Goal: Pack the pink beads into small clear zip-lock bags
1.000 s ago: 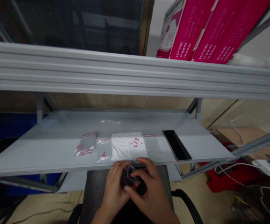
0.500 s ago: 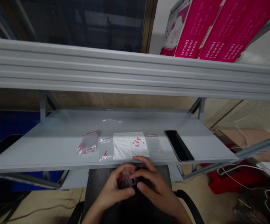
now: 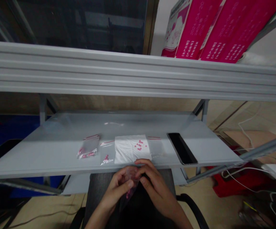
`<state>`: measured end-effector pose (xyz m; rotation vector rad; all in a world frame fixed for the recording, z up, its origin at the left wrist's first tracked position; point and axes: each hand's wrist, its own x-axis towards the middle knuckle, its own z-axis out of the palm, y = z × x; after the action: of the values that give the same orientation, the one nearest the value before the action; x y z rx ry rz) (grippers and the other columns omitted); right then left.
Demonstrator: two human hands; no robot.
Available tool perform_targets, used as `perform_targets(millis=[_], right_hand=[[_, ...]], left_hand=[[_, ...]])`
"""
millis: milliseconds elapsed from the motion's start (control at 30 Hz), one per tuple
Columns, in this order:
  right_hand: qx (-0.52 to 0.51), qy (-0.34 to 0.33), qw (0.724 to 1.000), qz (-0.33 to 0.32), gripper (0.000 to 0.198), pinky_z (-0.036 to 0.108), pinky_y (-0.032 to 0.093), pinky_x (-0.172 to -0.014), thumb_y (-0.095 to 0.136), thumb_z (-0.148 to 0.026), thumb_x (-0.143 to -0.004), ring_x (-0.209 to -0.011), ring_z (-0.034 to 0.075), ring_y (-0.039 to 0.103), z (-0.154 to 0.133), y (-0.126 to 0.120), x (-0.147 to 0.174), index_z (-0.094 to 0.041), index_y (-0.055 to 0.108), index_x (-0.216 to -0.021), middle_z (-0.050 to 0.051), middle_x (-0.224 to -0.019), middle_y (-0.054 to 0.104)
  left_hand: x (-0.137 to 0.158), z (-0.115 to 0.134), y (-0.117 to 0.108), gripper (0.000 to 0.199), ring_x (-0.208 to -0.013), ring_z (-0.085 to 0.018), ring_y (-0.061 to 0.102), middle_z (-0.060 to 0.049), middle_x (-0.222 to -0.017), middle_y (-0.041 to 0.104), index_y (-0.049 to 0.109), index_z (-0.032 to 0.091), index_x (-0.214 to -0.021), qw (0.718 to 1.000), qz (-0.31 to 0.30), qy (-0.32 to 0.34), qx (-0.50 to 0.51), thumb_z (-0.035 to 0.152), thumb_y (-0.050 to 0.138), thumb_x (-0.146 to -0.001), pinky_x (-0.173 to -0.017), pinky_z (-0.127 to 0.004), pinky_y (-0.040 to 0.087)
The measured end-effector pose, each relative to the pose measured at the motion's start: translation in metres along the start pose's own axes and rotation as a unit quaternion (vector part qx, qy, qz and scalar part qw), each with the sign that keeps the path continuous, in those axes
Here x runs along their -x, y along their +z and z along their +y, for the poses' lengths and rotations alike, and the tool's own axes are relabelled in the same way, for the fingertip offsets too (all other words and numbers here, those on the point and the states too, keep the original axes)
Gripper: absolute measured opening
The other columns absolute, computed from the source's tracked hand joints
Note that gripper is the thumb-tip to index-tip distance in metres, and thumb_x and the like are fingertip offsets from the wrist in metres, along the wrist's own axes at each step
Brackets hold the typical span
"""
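Just below the shelf's front edge, my left hand [image 3: 117,189] pinches a small clear plastic bag [image 3: 132,184] between thumb and fingers. A few small pink pieces [image 3: 128,194] show low in that bag. My right hand [image 3: 153,186] has its curled fingertips on the bag's other side, near its upper edge. Beyond my hands, a white paper sheet [image 3: 125,151] bears several pink pieces [image 3: 139,145]. Left of it lies a zip bag [image 3: 108,152] with a few pink pieces, and right of it a flat zip bag [image 3: 156,148].
A stack of filled zip bags [image 3: 90,146] lies farther left on the grey shelf [image 3: 63,130]. A dark phone [image 3: 182,148] rests on the right. Pink boxes [image 3: 200,35] stand on the upper ledge [image 3: 104,73]. White cables [image 3: 243,171] hang at the right.
The bag has been lifted and tilted between my hands, so its pink contents now show. My left thumb has moved onto it, and my right fingers have drawn in closer.
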<state>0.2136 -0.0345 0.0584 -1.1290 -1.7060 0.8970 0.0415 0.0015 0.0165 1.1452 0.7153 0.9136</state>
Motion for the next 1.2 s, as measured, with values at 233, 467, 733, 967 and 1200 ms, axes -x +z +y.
perform_targets(millis=[233, 467, 733, 967, 1200], right_hand=[[-0.153, 0.078, 0.942, 0.287, 0.032, 0.039, 0.053, -0.090, 0.047, -0.040, -0.095, -0.095, 0.023, 0.068, 0.041, -0.002, -0.032, -0.016, 0.065, -0.087, 0.010, -0.094, 0.072], [0.023, 0.051, 0.936, 0.347, 0.035, 0.038, 0.049, -0.089, 0.039, -0.034, -0.090, -0.093, 0.023, 0.066, 0.083, 0.006, -0.098, -0.014, 0.068, -0.092, 0.012, -0.095, 0.073], [0.148, 0.018, 0.942, 0.302, 0.036, 0.041, 0.045, -0.097, 0.034, -0.021, -0.090, -0.103, 0.027, 0.063, 0.091, 0.025, -0.113, -0.010, 0.067, -0.101, 0.018, -0.103, 0.070], [0.181, 0.023, 0.940, 0.287, 0.040, 0.038, 0.048, -0.091, 0.031, -0.021, -0.093, -0.097, 0.026, 0.066, 0.092, 0.027, -0.114, -0.009, 0.068, -0.101, 0.018, -0.101, 0.071], [0.171, 0.017, 0.938, 0.301, 0.036, 0.035, 0.050, -0.087, 0.034, -0.019, -0.092, -0.092, 0.024, 0.068, 0.099, 0.026, -0.114, -0.011, 0.068, -0.098, 0.015, -0.097, 0.073]], left_hand=[[-0.027, 0.043, -0.026, 0.037, -0.093, -0.024, 0.067, -0.010, -0.099, 0.071, 0.065, 0.017, -0.109, 0.967, 0.052, 0.133, -0.211, 0.038, 0.068, -0.079, -0.084, -0.035, 0.053], [-0.093, 0.075, -0.042, 0.033, -0.099, -0.023, 0.065, -0.008, -0.108, 0.069, 0.065, 0.017, -0.107, 0.844, -0.003, 0.191, -0.501, 0.027, 0.067, -0.076, -0.090, -0.037, 0.050], [-0.126, 0.073, -0.060, 0.041, -0.099, -0.029, 0.065, -0.009, -0.110, 0.070, 0.067, 0.019, -0.109, 0.751, -0.056, 0.162, -0.637, 0.023, 0.071, -0.069, -0.090, -0.039, 0.047], [-0.141, 0.065, -0.050, 0.042, -0.103, -0.031, 0.063, -0.010, -0.113, 0.069, 0.067, 0.020, -0.111, 0.699, -0.076, 0.128, -0.699, 0.023, 0.069, -0.069, -0.091, -0.039, 0.044], [-0.143, 0.074, -0.040, 0.041, -0.106, -0.030, 0.062, -0.010, -0.116, 0.067, 0.067, 0.020, -0.110, 0.667, -0.084, 0.096, -0.734, 0.022, 0.068, -0.069, -0.091, -0.039, 0.044]])
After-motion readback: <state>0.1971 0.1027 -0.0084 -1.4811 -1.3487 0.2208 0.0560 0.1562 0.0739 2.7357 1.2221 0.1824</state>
